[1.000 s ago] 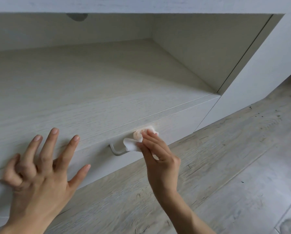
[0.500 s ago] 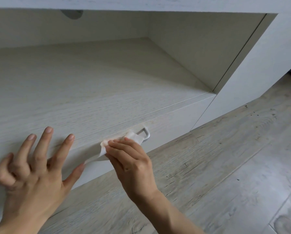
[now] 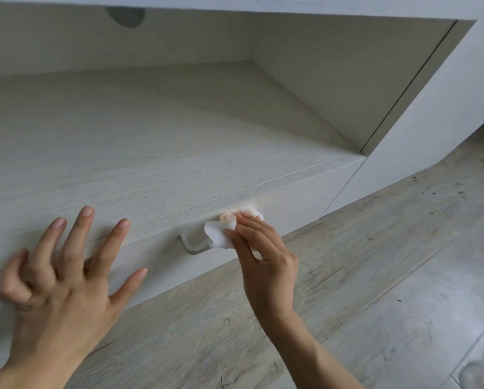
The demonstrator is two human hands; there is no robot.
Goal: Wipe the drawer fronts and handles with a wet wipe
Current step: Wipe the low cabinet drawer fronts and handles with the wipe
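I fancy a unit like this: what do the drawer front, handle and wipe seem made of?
Drawer front: likely laminated board, matt whitish, with fine wood-grain streaks. Handle: seemingly metal, grey with a dull satin sheen, though coated plastic is possible. Wipe: thin white nonwoven sheet, softly crumpled on the handle under the right hand.
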